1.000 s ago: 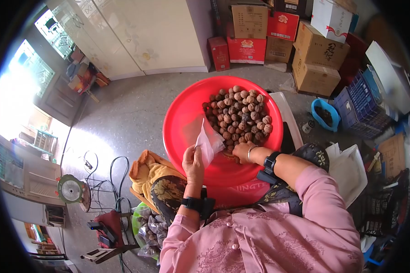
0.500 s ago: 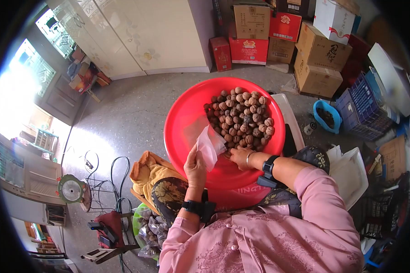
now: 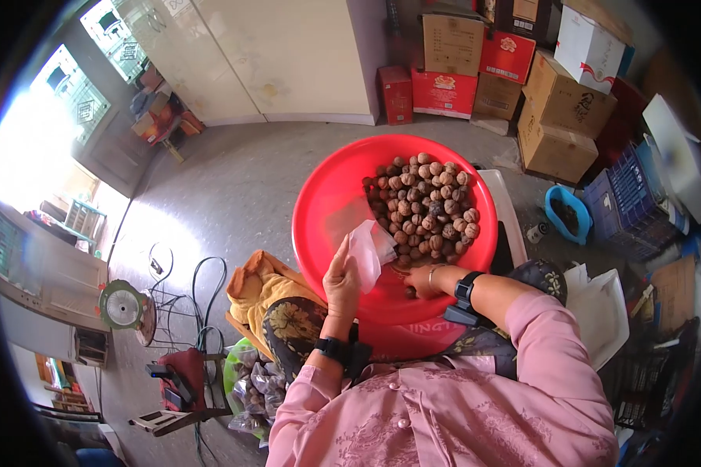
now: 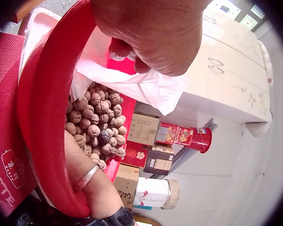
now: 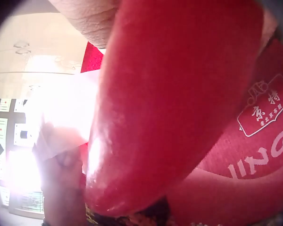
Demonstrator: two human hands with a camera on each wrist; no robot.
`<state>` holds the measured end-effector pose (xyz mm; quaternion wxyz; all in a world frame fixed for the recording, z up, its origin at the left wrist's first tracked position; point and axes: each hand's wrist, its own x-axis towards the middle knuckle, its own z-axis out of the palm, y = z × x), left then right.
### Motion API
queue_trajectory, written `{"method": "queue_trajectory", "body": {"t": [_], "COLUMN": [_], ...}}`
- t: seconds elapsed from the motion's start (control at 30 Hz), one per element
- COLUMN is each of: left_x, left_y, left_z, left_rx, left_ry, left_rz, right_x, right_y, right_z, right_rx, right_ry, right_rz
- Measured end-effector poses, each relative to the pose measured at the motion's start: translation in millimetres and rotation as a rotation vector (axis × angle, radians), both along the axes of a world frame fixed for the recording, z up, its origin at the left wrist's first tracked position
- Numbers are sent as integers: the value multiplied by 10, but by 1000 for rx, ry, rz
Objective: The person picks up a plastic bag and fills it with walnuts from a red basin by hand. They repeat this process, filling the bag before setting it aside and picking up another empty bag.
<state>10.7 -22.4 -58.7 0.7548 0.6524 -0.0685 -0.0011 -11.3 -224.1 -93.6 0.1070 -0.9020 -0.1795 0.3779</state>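
A wide red plastic basin [image 3: 317, 193] sits in front of the person's lap, with a heap of walnuts [image 3: 432, 204] on its far right side. My left hand [image 3: 341, 282] grips the edge of a thin, whitish see-through plastic bag [image 3: 368, 261] over the basin's near left part. In the left wrist view the bag [image 4: 153, 92] hangs from the curled fingers, in front of the walnuts. Low inside the basin, my right hand [image 3: 426, 280] holds a dark walnut [image 3: 410, 293] at its fingertips. In the right wrist view the basin wall [image 5: 179, 94] hides most of this hand.
A pale tray [image 3: 506, 214] lies beyond the basin's right side. Stacked cartons [image 3: 557, 148] stand at the back right, near a blue bowl [image 3: 567, 214] and a blue crate [image 3: 627, 214]. Bagged walnuts [image 3: 255, 389] sit in a green basin at the lower left, near a small stool [image 3: 183, 389].
My right hand has drawn back from the heap toward the near rim, with a walnut showing at its fingers. The left hand keeps its grip on the bag. The head view has shifted slightly.
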Motion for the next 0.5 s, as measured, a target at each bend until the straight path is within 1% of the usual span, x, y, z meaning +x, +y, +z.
{"method": "queue_trajectory", "body": {"t": [0.03,0.1,0.17,0.2,0.27,0.33,0.37,0.43,0.47,0.5], "left_x": [1,1,-7,-9,-10,-15,-18,4,17,25], "left_y": [-5,-8,0,12,39,44,77,184,221,254], "left_z": [7,26,22,23,24,157,211,290,285,286], "left_rx": [-39,-40,-42,-27,-16,-173,-176,-317,-318,-271], "left_ry": [9,8,9,15,20,176,177,388,389,306], "left_rz": [2,3,5,-27,-54,-122,-118,-250,-250,-304], "right_x": [3,3,2,-3,-27,-8,8,52,56,37], "right_y": [13,28,37,33,4,-18,-37,-92,-122,-153], "right_z": [-46,-78,-66,-53,-28,170,275,383,434,496], "right_rx": [13,21,51,48,145,139,139,96,55,66], "right_ry": [-10,-22,-26,-27,-74,-73,-73,-112,-151,-234], "right_rz": [21,49,5,14,-38,-61,-92,-94,-99,-101]}}
